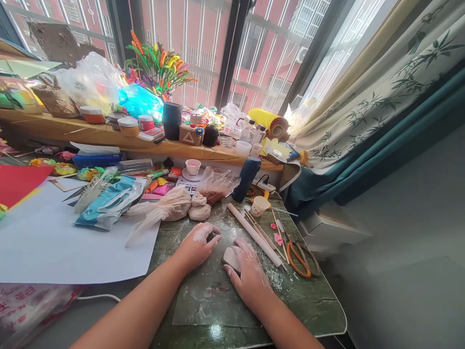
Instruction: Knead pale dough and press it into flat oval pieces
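Observation:
My right hand (250, 266) is dusted with white powder and wraps over a smooth, pale lump of clay (230, 258), its thumb along the near side. The lump rests on a clear plastic sheet (199, 308) on the dark green tabletop. Just left of it, my left hand (199, 243), also powdery, is loosely curved with a gap between thumb and fingers and nothing visible in it. Beyond that hand, more pale clay lumps (199, 212) sit beside a thin plastic bag (170, 203). A pale rolling pin (254, 235) lies to the right of my hands.
Thin sticks (267, 233), orange-handled scissors (298, 261) and a paper cup (259, 206) are on the right. White paper (90, 257) and a blue packet (111, 201) cover the left. Behind stand a dark blue cylinder (247, 179) and a crowded windowsill (145, 144).

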A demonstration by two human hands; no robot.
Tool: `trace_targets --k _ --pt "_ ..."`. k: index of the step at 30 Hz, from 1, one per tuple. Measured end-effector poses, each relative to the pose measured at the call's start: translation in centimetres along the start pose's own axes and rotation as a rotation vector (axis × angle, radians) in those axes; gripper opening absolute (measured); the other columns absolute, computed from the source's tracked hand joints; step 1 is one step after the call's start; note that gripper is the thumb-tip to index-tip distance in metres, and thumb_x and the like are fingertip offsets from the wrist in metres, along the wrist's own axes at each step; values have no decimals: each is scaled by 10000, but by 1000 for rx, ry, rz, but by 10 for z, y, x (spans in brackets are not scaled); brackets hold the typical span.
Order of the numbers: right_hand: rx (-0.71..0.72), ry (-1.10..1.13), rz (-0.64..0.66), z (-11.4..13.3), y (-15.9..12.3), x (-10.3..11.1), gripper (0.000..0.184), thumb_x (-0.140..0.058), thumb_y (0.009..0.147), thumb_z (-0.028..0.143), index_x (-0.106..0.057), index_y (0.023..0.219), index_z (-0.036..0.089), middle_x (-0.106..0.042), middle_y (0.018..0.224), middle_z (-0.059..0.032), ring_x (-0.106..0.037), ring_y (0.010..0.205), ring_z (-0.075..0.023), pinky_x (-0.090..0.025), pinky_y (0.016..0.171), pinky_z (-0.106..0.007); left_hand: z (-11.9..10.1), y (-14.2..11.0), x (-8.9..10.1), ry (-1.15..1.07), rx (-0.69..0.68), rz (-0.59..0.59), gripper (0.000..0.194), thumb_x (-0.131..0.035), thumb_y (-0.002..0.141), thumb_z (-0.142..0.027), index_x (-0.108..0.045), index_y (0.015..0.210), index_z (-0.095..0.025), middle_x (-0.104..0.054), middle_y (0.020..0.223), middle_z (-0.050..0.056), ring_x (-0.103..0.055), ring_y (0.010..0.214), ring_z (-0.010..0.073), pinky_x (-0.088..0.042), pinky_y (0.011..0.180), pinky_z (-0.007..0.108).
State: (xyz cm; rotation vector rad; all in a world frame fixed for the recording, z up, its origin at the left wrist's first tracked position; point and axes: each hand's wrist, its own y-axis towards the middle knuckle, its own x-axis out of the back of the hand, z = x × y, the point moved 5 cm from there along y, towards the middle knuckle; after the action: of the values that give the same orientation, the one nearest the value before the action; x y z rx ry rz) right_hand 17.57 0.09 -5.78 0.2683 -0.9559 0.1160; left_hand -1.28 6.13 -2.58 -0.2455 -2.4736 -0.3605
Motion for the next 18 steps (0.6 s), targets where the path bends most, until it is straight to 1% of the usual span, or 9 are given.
trace_targets --k 2,4,6,7,9,11,12,16,18 --pt "45 17 -4 5 -1 4 464 -647 883 303 -584 1334 209 -475 1540 -134 -359 1473 -351 -298 1210 -584 0 0 -1 8 -12 1 166 -597 908 -341 -702 991 -243 -713 1055 50 -637 1044 251 -481 997 397" --pt "139 52 14 13 -2 7 465 -644 860 234 -577 1319 212 -495 1522 -124 -366 1467 -334 -301 1210 -570 0 1 -1 11 -16 1 164 -591 911 -333 -703 991 -245 -712 1061 49 -634 1048 250 -478 996 400" --pt "229 106 51 22 -5 8 472 -642 835 178 -582 1301 227 -574 1437 -112 -465 1392 -312 -338 1191 -538 0 1 -2 10 -16 1 162 -584 914 -328 -703 988 -247 -712 1059 49 -630 1048 250 -478 991 402" --pt "236 137 67 25 -6 8 487 -658 822 177 -584 1300 231 -620 1370 -110 -528 1325 -304 -372 1167 -524 0 2 -2 9 -16 -1 159 -583 914 -326 -703 984 -247 -712 1054 49 -628 1044 250 -479 987 403" --pt "149 202 87 26 -6 8 559 -733 778 222 -581 1316 234 -666 1276 -107 -601 1212 -304 -440 1106 -503 0 2 -1 6 -13 0 154 -587 910 -323 -701 977 -246 -714 1045 49 -627 1038 250 -479 983 405" --pt "31 260 111 24 -5 11 614 -784 734 258 -595 1318 233 -665 1276 -108 -608 1201 -315 -467 1076 -492 1 2 -1 1 -8 2 154 -591 905 -323 -702 976 -243 -715 1048 52 -626 1039 253 -479 983 410" --pt "-5 285 130 25 -4 13 598 -781 732 254 -611 1305 235 -664 1280 -105 -608 1204 -312 -473 1070 -480 1 2 -1 -3 -6 2 156 -593 903 -325 -703 976 -243 -716 1051 53 -625 1040 255 -479 984 412" --pt "8 386 202 31 -3 17 386 -698 743 152 -706 1113 261 -720 1125 -57 -664 1076 -269 -510 998 -430 -1 2 0 -18 -9 -15 156 -605 890 -338 -710 965 -250 -720 1034 51 -626 1024 254 -485 985 408" --pt "-14 534 199 31 -5 13 308 -700 741 145 -713 1026 260 -735 1081 -45 -677 1039 -260 -517 975 -421 -1 1 1 -21 -15 -20 151 -610 884 -336 -710 959 -251 -721 1030 51 -627 1021 254 -486 988 410"
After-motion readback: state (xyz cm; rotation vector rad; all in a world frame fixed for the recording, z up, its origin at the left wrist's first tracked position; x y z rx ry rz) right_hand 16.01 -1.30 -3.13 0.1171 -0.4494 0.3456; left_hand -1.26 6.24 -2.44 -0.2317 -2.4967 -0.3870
